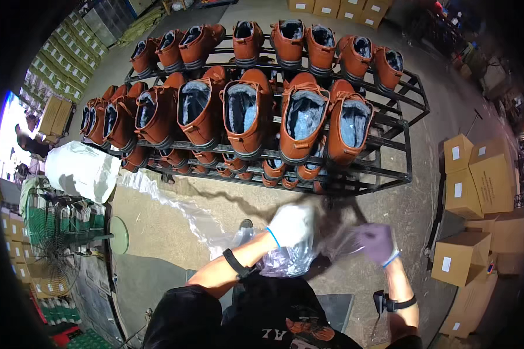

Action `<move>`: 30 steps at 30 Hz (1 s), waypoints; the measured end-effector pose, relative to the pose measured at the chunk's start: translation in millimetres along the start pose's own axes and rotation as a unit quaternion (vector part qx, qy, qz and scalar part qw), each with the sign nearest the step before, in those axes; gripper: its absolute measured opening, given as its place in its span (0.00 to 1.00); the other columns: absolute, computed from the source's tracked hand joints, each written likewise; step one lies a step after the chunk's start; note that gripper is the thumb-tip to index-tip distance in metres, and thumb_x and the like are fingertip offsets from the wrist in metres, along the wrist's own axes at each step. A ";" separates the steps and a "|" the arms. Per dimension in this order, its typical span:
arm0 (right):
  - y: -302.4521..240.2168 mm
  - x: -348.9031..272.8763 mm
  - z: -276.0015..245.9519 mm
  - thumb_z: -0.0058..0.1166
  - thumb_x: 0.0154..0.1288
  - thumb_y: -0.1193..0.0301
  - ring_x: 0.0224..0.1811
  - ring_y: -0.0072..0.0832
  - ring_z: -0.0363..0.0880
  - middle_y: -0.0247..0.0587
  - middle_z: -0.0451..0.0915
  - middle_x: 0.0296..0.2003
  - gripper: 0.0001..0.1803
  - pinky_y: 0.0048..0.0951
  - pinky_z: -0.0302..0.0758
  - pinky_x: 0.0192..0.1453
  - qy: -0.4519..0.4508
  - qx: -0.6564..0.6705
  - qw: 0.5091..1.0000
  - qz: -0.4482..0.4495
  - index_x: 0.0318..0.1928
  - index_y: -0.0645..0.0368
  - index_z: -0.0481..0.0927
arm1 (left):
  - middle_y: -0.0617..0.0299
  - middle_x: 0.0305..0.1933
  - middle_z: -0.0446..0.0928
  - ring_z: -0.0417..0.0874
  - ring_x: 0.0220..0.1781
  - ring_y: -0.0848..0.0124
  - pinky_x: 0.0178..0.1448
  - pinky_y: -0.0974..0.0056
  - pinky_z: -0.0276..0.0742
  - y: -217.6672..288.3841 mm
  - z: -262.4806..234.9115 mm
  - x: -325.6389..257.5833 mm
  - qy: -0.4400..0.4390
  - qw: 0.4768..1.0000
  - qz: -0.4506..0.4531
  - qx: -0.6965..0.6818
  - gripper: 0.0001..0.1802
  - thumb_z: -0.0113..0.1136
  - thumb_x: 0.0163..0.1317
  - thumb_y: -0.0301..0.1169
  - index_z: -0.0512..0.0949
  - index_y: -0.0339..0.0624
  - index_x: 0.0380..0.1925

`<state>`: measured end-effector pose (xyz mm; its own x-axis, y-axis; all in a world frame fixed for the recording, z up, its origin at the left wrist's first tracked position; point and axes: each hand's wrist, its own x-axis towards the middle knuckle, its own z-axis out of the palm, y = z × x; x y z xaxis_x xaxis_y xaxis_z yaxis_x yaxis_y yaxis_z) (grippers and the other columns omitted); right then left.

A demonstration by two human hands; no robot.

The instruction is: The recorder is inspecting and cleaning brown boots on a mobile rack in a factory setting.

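Note:
My left hand (295,225), in a white glove with a blue cuff, is closed on a bunched sheet of clear plastic film (288,263) just in front of my body. Off to the right, my right hand (377,243), gloved in greyish purple, pinches another part of that film. The stretch between the two hands is pulled out and smeared by motion. Beyond them stands a black metal rack (410,152), with rows of brown fleece-lined shoes (243,110) on its tiers, heels toward me. Neither hand touches the shoes.
A white sack (81,173) lies at the left, with a long strip of clear plastic (180,206) trailing across the floor. Below it stand a fan (53,260) and a round green disc (119,235). Cardboard boxes (461,256) are stacked at the right.

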<state>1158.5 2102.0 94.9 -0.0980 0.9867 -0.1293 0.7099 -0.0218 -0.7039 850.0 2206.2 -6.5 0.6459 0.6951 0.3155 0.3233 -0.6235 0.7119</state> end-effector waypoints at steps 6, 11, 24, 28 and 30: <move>68.0 -15.1 32.2 0.58 0.70 0.80 0.41 0.41 0.90 0.51 0.90 0.48 0.12 0.47 0.93 0.46 0.341 0.473 0.776 0.241 0.52 0.65 0.85 | 0.45 0.35 0.86 0.89 0.40 0.42 0.42 0.44 0.83 -57.7 0.8 72.8 0.029 0.982 -0.165 0.086 0.09 0.62 0.72 0.38 0.83 0.46 0.41; -14.1 98.5 86.1 0.64 0.68 0.75 0.42 0.29 0.87 0.38 0.87 0.43 0.11 0.33 0.83 0.47 0.231 0.581 0.760 0.179 0.49 0.65 0.87 | 0.49 0.30 0.85 0.89 0.29 0.48 0.32 0.44 0.83 -87.8 38.2 41.9 -0.013 0.982 -0.141 0.127 0.12 0.61 0.74 0.41 0.85 0.47 0.45; -12.6 213.9 174.6 0.57 0.66 0.70 0.49 0.52 0.89 0.54 0.90 0.45 0.11 0.62 0.79 0.56 0.081 -0.319 0.944 0.012 0.44 0.55 0.90 | 0.48 0.32 0.87 0.90 0.32 0.44 0.34 0.43 0.83 -94.2 68.8 6.9 -0.028 0.980 -0.177 0.082 0.13 0.62 0.69 0.41 0.84 0.47 0.46; -2.5 229.8 143.5 0.56 0.70 0.68 0.51 0.58 0.87 0.55 0.90 0.45 0.12 0.54 0.80 0.58 -0.066 -0.304 0.940 0.143 0.45 0.57 0.90 | 0.47 0.32 0.86 0.89 0.35 0.44 0.36 0.42 0.83 -87.4 57.7 40.4 -0.020 0.971 -0.225 0.075 0.15 0.61 0.71 0.41 0.84 0.47 0.49; -36.3 190.5 157.6 0.61 0.67 0.73 0.55 0.57 0.86 0.58 0.88 0.49 0.19 0.51 0.80 0.63 0.185 -0.080 0.978 -0.047 0.57 0.59 0.88 | 0.45 0.40 0.88 0.90 0.38 0.43 0.39 0.44 0.85 -124.4 44.3 35.6 0.029 0.980 -0.186 0.068 0.22 0.62 0.72 0.43 0.79 0.45 0.61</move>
<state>1004.2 2265.3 -14.2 0.0703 0.9744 0.2137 0.8125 0.0684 -0.5790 863.4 2292.7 -111.5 0.4268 0.9000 0.0887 0.6197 -0.3625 0.6961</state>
